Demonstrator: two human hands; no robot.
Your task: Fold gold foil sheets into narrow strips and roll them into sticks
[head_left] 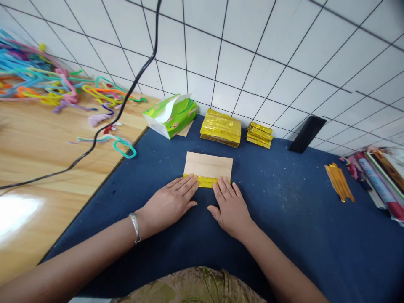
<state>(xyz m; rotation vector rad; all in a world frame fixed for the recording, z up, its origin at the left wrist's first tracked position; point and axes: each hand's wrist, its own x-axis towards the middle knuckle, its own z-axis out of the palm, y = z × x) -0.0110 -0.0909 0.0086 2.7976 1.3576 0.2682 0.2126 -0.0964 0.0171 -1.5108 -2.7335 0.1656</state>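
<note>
A sheet of paper (208,165) lies on the dark blue table mat, its tan side up. Along its near edge a strip is folded over and shows shiny gold. My left hand (168,203) lies flat with its fingertips on the left end of this gold fold. On the right end rest the fingertips of my right hand (232,207), fingers stretched out and thumb apart. Neither hand grips anything. Behind the sheet sits a thick stack of gold foil paper (221,127), with a smaller pile of folded gold paper (259,135) to its right.
A green tissue pack (172,115) stands by the tiled wall. A black phone-like slab (307,134) leans there too. Folded gold strips (339,182) and several rolls (383,185) lie at right. Left, colourful pipe cleaners (66,86) cover the wooden table; a black cable (126,99) crosses in front.
</note>
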